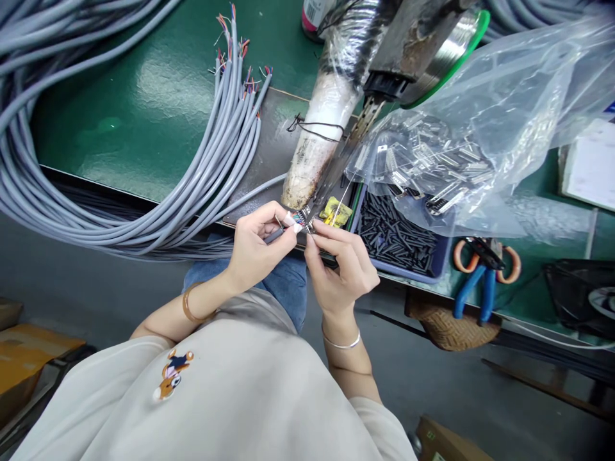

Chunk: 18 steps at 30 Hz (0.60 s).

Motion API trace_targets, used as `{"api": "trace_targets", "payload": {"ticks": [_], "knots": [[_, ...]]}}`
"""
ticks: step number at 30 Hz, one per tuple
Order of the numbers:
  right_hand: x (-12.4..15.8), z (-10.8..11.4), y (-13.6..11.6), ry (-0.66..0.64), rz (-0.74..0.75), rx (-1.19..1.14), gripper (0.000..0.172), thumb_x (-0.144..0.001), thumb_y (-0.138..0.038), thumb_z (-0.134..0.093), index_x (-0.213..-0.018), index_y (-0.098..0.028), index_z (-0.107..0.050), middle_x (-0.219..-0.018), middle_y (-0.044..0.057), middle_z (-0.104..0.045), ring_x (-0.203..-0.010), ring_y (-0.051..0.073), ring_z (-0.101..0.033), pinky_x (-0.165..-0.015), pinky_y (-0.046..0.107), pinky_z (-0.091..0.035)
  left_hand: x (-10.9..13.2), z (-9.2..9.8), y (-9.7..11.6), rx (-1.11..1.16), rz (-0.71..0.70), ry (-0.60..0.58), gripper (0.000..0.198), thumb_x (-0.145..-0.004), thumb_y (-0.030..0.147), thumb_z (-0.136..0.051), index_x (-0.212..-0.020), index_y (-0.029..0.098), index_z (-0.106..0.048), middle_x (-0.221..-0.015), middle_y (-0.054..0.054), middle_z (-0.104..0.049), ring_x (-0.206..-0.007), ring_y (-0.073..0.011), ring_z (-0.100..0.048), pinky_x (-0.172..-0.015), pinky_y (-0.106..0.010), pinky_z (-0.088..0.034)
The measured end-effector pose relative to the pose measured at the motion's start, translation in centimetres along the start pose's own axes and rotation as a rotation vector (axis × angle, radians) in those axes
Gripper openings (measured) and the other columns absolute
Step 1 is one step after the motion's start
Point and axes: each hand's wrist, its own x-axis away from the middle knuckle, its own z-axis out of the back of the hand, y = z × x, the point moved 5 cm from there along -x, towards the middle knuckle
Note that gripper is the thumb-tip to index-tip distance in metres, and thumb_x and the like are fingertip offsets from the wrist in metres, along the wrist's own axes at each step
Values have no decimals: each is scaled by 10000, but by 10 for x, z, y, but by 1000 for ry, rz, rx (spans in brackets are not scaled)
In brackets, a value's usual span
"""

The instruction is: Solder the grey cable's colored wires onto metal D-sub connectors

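Near the table's front edge my left hand [262, 240] pinches the end of a grey cable, where thin coloured wires [298, 219] fan out; its thumb and a fingertip have white coverings. Close on its right, my right hand [339, 259] is closed on a small metal connector [309, 225] at the wire ends. The tip of a soldering tool [331, 173] comes down from above to the connector. A yellow piece [336, 212] lies just behind my right fingers. Fingers partly hide the joint between wires and connector.
Grey cables [192, 186] curve across the left. A fume pipe [314, 128] and solder spool [446, 57] stand behind the hands. Rightward are a tray of black tubes [444, 259], a plastic bag of connectors [442, 160], blue-handled cutters [487, 294] and orange-handled scissors [513, 264].
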Motion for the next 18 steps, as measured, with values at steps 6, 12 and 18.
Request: {"api": "trace_targets", "payload": {"ticks": [6, 12, 18], "knots": [[2, 3, 2, 11, -15, 3, 196, -841, -66, -747, -923, -216, -651, -1018, 50, -806, -896, 155, -775, -813, 277, -637, 0, -2, 0, -27, 19, -22, 109, -761, 142, -698, -718, 170, -601, -666, 22, -585, -579, -63, -531, -520, -163, -419], [5, 4, 5, 5, -13, 24, 201, -842, -66, -747, -926, -218, -646, -976, 34, -804, -871, 151, -777, -794, 262, -629, 3, -3, -4, -46, 35, -43, 118, -761, 137, -696, -719, 173, -591, -655, 22, -580, -592, -70, -541, -517, -164, -413], [2, 1, 4, -6, -11, 10, 213, -845, -72, -753, -958, -234, -676, -1007, 30, -805, -891, 159, -778, -823, 278, -640, 1, -1, -3, -26, 20, -25, 135, -768, 141, -722, -723, 171, -598, -680, 22, -596, -585, -66, -537, -528, -165, -433]]}}
